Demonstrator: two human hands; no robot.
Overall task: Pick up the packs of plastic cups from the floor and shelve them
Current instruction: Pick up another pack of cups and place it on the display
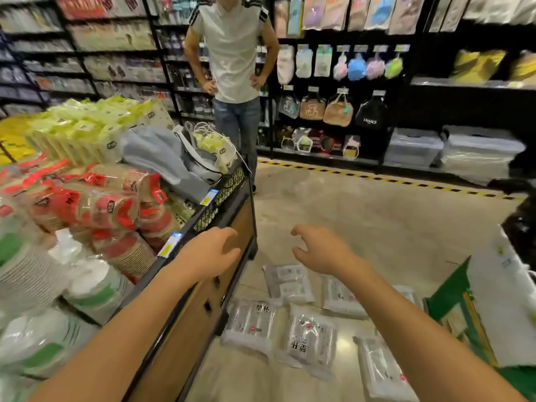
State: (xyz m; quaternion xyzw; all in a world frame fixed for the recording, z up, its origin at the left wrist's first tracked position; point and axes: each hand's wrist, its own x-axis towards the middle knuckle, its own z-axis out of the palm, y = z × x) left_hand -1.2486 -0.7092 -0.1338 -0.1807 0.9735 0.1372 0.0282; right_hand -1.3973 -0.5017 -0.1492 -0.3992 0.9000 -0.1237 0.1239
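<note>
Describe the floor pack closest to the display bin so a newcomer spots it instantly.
Find the wood-sided display bin on the left, heaped with cup packs. Among the clear packs on the floor beside its base, the closest pack lies leftmost. Its black characters read upright, while those on the neighbouring pack to its right are upside down.

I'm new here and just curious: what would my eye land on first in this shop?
The left hand and right hand reach out empty above clear packs of plastic cups scattered on the floor. At left, a display bin is piled with red-wrapped cup stacks; a person in a white shirt stands in the aisle ahead.
</note>
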